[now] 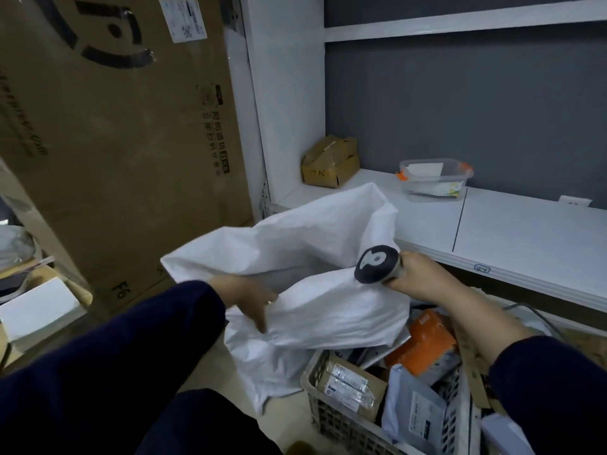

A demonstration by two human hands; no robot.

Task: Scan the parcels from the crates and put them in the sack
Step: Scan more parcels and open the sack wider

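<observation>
With the left hand spread on the white sack's near rim, grip unclear, and the right hand clasping the barcode scanner, the next move is probably lifting and scanning a parcel from the grey crate beside the sack.

Scanner in right hand, against sack
</observation>
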